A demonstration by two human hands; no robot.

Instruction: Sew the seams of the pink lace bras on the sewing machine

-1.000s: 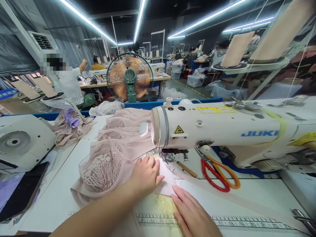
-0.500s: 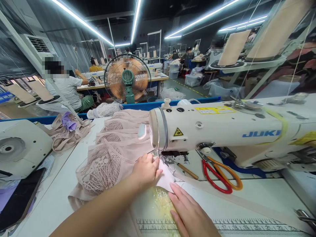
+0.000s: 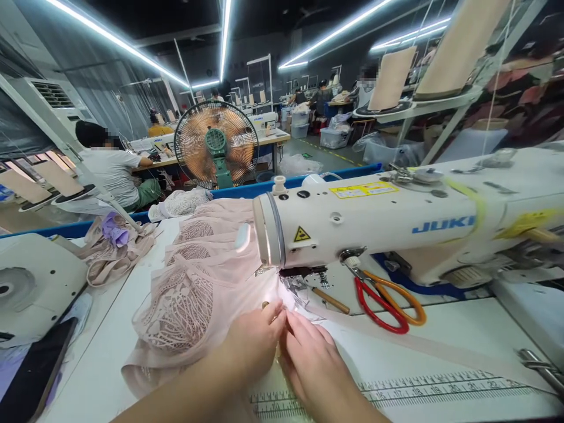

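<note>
Several pale pink lace bras [image 3: 176, 308] lie in a row on the sewing table, running up to the sewing machine [image 3: 268, 235]. Just in front of the presser foot, my left hand [image 3: 255, 338] is closed, thumb and fingers pinching the edge of the nearest bra. My right hand [image 3: 315, 358] meets it fingertip to fingertip, also pinched on that bra's edge. My fingers hide the exact spot they grip. A small brown round tip shows by my left fingers; I cannot make out what it belongs to. The machine's lamp lights the cloth at the needle.
Red-and-orange-handled scissors [image 3: 390, 302] and a wooden-handled tool [image 3: 330, 299] lie right of the needle. A pale elastic strip [image 3: 423, 346] crosses the table above a printed ruler [image 3: 396, 390]. A phone [image 3: 35, 370] lies left. Beyond stand a fan [image 3: 215, 144] and a seated person [image 3: 110, 167].
Both hands have come together at the cloth's edge. My right hand, flat on the table before, now pinches; my left has drawn back from the presser foot. The view has shifted slightly.
</note>
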